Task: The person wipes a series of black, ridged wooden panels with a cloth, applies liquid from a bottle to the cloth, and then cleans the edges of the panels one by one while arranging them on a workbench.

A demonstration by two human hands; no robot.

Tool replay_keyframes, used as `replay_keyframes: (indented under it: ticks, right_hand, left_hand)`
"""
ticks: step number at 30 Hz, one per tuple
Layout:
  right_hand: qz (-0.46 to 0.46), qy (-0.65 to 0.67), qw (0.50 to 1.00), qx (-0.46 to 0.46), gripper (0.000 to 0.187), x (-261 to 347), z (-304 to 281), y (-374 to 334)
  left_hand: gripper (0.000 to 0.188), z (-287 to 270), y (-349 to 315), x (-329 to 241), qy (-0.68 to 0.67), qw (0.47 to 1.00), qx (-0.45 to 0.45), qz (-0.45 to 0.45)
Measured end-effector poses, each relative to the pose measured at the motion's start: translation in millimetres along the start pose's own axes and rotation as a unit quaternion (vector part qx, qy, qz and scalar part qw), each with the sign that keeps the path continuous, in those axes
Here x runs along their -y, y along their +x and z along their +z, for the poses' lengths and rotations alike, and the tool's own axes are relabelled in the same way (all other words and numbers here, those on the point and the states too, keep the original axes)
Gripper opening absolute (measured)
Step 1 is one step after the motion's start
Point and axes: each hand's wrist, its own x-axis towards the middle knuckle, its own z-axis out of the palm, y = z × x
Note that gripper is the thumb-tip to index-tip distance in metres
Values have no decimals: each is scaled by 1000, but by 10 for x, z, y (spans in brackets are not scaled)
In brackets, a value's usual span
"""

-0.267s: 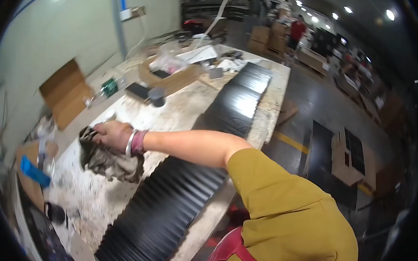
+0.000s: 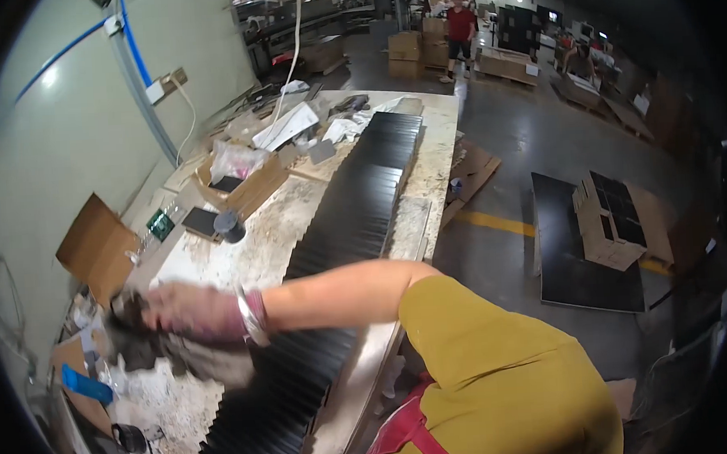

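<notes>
My right hand (image 2: 191, 312), smeared by motion, reaches left across the worktable (image 2: 281, 219) with its fingers closed on a crumpled, dirty grey rag (image 2: 214, 358). A silver bracelet (image 2: 251, 315) and a maroon cuff circle the wrist. Beneath my forearm runs a long row of overlapping black strips (image 2: 332, 253), ridged like slats, from the near edge to the far end of the table. The rag is at the left side of this row; whether it touches the strips cannot be made out. My left hand is out of view.
A dark round can (image 2: 229, 227) stands beside a small dark block (image 2: 202, 223) and a cardboard tray (image 2: 251, 192). An open carton (image 2: 97, 249) leans by the wall. A blue object (image 2: 86, 384) lies near left. Cartons (image 2: 606, 222) rest on the floor; a person (image 2: 459, 29) stands far off.
The view has swung, so the table and floor sit differently in the picture. My right hand, still gripping the rag, now appears lower and blurred.
</notes>
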Motion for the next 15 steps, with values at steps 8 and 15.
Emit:
replay_keyframes:
  ticks: [8,15]
  right_hand:
    - [136,-239,953,-126,27,405,-120,-1672]
    - [24,-122,972,-198,45,1226,-1236,-2840]
  left_hand:
    - [46,1274,348,-2371,-560,747,273,-231]
    - [48,1540,235,-2509,-290,889,304,181]
